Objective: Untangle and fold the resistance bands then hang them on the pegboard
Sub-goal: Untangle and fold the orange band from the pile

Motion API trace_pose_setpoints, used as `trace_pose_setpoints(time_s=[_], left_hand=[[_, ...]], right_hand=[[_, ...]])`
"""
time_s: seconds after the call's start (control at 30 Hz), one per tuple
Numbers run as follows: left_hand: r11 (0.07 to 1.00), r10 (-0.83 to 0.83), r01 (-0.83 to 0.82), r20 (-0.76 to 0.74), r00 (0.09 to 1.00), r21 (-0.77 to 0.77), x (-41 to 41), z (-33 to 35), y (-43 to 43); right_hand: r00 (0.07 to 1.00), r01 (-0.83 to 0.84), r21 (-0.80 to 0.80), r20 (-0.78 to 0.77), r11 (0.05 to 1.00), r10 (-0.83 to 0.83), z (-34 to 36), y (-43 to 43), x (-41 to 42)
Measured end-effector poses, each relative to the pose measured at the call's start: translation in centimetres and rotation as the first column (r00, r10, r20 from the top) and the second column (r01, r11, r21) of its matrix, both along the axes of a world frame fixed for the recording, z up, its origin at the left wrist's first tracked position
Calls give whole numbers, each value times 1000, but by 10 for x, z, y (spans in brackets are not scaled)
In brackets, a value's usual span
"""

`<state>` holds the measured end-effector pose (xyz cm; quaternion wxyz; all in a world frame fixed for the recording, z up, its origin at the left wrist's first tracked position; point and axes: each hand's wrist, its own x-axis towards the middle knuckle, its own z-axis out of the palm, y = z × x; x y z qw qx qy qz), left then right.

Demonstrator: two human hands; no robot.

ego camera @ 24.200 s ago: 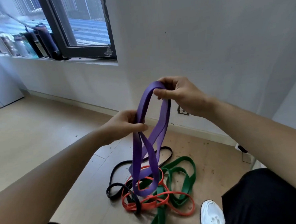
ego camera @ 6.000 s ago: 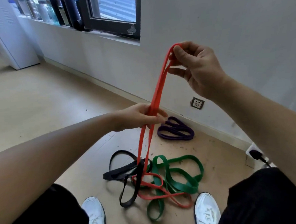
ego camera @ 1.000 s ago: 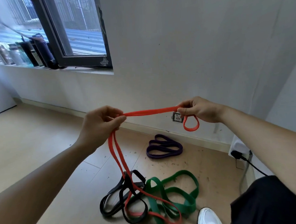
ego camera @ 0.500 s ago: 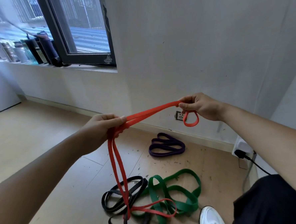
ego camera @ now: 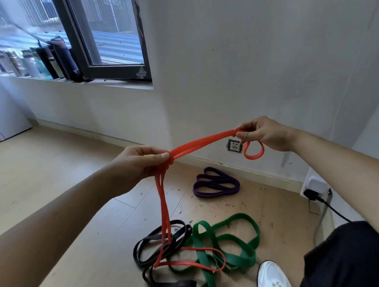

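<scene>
Near the centre of the frame the left hand [ego camera: 141, 163] has its fingers and thumb curled round the orange band [ego camera: 203, 142], gathering its strands into one bunch, while the right hand [ego camera: 264, 133], further right and slightly higher, pinches the same band between thumb and fingertips. Between the two hands the doubled band runs nearly level, rising a little toward the right, and a small loop of it hangs just below the right hand. From the left hand two strands drop straight down to the floor [ego camera: 53, 174], where the rest of the orange band lies across the black band [ego camera: 156, 245] and the green band [ego camera: 234, 240], the three overlapping in a loose heap at lower centre. The purple band [ego camera: 215, 184] lies folded in flat loops on the floor near the wall, apart from the heap and above it in the frame. A white shoe [ego camera: 273, 278] shows at the bottom edge, just right of the green band
</scene>
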<state>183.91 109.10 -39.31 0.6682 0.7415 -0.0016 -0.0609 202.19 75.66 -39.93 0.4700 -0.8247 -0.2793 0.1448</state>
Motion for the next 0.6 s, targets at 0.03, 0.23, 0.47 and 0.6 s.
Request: trace_pose_setpoints(time_s=[0.03, 0.23, 0.47, 0.6], left_hand=[[999, 39, -39, 15, 999, -7, 0, -1, 0], [974, 213, -210, 27, 977, -84, -2, 2, -8], [981, 168, -165, 26, 985, -104, -2, 5, -10], [994, 70, -65, 59, 996, -83, 0, 7, -16]], right_hand=[[1000, -13, -36, 3, 999, 13, -2, 0, 0], [995, -96, -216, -36, 972, 91, -12, 3, -5], [933, -355, -403, -210, 843, 292, -13, 28, -23], [915, -403, -252, -128, 880, 382, 9, 64, -54]])
